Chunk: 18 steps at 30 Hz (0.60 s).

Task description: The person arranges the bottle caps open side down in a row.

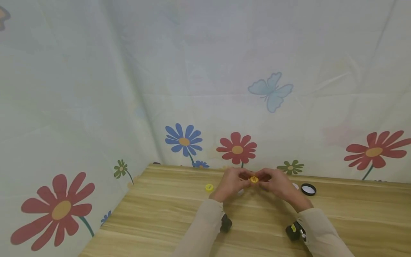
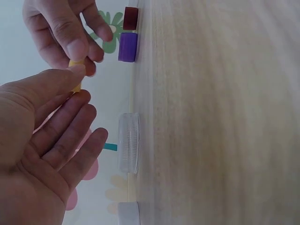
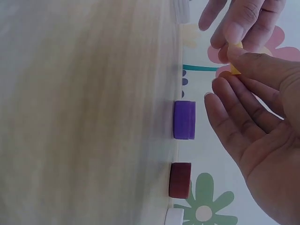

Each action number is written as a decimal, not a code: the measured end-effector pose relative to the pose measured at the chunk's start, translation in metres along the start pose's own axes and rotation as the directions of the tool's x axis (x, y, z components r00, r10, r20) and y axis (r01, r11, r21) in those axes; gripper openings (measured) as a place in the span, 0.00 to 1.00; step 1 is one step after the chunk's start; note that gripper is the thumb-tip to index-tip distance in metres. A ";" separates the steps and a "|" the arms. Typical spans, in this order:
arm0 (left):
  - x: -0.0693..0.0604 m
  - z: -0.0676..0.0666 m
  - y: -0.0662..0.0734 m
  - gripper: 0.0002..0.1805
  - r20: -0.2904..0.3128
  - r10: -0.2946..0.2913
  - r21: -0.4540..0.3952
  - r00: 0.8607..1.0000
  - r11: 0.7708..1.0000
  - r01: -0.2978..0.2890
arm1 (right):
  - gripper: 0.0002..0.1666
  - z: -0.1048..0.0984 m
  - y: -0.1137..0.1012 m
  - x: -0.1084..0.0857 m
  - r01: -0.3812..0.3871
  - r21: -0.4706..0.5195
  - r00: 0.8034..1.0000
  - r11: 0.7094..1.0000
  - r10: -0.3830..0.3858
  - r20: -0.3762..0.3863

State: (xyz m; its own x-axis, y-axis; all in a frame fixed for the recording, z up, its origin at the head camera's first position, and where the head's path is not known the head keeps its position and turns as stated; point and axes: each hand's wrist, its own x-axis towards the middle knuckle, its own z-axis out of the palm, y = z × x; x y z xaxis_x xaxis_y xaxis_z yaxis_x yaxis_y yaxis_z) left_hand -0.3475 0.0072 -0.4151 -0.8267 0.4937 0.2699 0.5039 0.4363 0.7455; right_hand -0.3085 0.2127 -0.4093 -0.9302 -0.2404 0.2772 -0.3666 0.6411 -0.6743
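Both hands meet above the table and pinch one small yellow-orange bottle cap between thumbs and fingers. My left hand grips its left side, and my right hand grips its right side. The left wrist view shows the cap edge-on, mostly covered by the thumbs. Beyond the hands on the table stand a purple cap and a dark red cap. A clear ribbed lid also stands there, partly hidden by the left hand in the head view.
A bright yellow cap lies left of the hands. To the right are a black-rimmed lid and a partly hidden white cap. The wooden table ends at a flower-printed curtain.
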 end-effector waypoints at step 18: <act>0.000 0.003 -0.002 0.11 0.040 -0.064 0.075 0.997 0.995 0.061 | 0.11 0.009 0.000 0.000 0.020 -0.009 0.999 1.000 -0.020 0.033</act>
State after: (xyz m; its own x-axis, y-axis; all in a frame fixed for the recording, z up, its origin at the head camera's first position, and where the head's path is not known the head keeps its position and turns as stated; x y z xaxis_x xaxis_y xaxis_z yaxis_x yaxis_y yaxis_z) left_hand -0.3484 0.0085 -0.4185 -0.8465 0.4947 0.1970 0.4701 0.5207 0.7126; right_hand -0.3087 0.2060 -0.4155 -0.9229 -0.2767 0.2678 -0.3849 0.6428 -0.6623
